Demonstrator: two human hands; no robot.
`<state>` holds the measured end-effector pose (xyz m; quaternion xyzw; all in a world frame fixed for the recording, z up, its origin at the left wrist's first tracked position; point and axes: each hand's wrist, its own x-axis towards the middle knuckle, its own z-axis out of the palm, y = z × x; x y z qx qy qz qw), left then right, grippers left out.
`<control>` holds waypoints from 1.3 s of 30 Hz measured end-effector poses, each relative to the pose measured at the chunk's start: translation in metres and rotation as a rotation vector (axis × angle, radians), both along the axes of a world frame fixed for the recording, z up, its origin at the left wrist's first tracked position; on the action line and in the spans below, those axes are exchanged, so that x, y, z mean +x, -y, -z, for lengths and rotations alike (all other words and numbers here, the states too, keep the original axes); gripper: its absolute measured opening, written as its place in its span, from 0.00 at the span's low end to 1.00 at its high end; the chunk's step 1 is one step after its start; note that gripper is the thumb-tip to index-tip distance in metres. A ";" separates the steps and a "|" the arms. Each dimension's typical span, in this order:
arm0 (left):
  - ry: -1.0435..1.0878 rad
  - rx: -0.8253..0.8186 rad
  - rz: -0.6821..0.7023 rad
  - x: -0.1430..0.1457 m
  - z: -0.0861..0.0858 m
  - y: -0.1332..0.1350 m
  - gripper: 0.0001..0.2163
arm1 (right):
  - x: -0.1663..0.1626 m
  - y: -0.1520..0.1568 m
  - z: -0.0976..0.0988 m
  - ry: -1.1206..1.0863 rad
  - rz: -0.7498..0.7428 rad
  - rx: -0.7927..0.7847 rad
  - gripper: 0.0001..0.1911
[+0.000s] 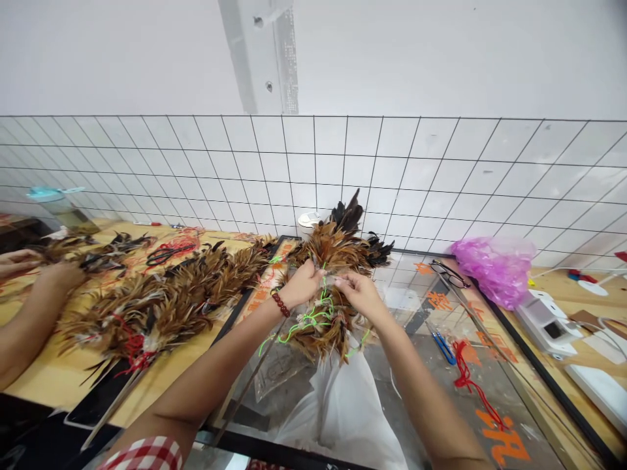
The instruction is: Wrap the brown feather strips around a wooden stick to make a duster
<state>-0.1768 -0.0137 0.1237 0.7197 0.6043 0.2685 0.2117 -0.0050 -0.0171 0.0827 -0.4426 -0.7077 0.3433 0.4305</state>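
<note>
My left hand point(302, 286), with a beaded bracelet at its wrist, pinches a bright green cord point(317, 316) against a bundle of brown and black feathers point(337, 241). Close beside it, my right hand point(361, 295) has thumb and fingers pressed together at the same bundle; what lies between them is too small to make out. Loose green cord ends trail over the lower feathers point(326, 339). Below the bundle lies a white translucent plastic bag point(343, 405).
Another person's hand point(61, 277) handles feathers at left. Feather lengths point(171, 300) with red cord point(137, 349) and black scissors point(169, 253) lie on the wooden table. To my right are blue snips point(443, 348), red cord point(467, 375), eyeglasses point(453, 274), a pink bag point(494, 267) and a white device point(546, 323).
</note>
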 end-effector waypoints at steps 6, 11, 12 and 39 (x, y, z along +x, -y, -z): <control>-0.272 -0.059 0.024 0.004 0.004 -0.009 0.07 | 0.016 0.015 -0.041 0.716 0.042 0.433 0.15; -0.521 -0.108 0.258 0.011 0.011 -0.001 0.13 | 0.021 0.004 -0.080 1.072 -0.133 0.707 0.13; -0.564 -0.105 0.295 0.012 0.011 0.001 0.14 | 0.021 0.002 -0.085 1.096 -0.182 0.734 0.12; -0.807 0.086 0.438 -0.025 -0.004 0.009 0.07 | 0.085 -0.081 -0.042 1.038 -0.018 0.001 0.10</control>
